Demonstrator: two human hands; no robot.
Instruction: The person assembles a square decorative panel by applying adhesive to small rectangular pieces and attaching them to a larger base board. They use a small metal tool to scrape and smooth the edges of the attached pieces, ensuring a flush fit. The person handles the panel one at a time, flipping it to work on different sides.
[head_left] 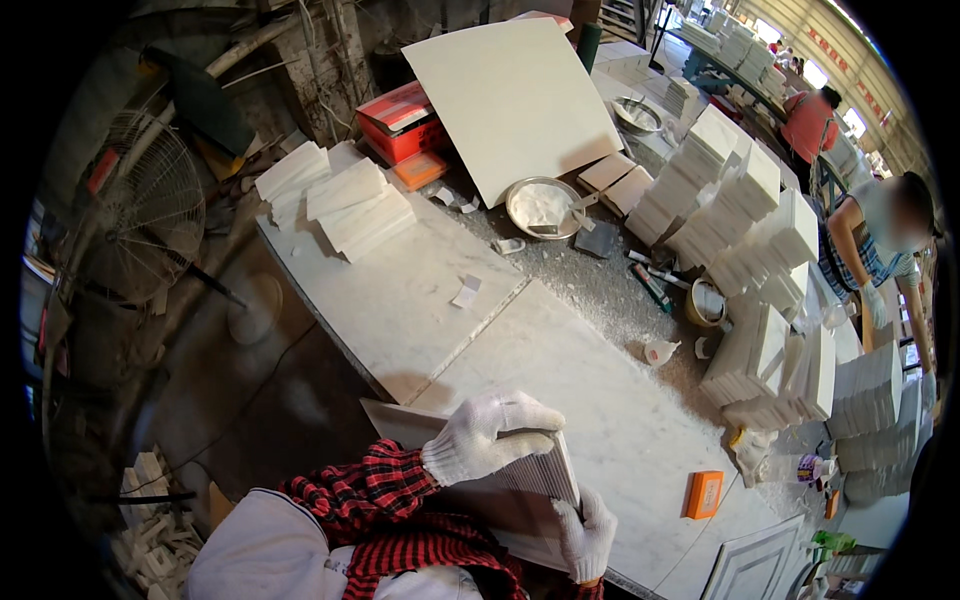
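My left hand (pixel 495 435), in a white knit glove, curls over the upper edge of a stack of thin stone tiles (pixel 540 478). Lower down, my gloved right hand (pixel 590 537) grips the right end of the same stack. The tiles stand on edge, pressed together, at the near edge of the pale marble-topped table (pixel 560 340). Part of the stack's lower side is hidden by my plaid sleeves. Right of my hands lies an orange box (pixel 704 494).
Tall tile stacks (pixel 765 245) line the table's right side. Behind are a bowl of white powder (pixel 545 205), a large pale sheet (pixel 510 100) and red boxes (pixel 400 120). More tiles (pixel 350 205) sit far left. A fan (pixel 140 210) stands left; a co-worker (pixel 880 240) is at right.
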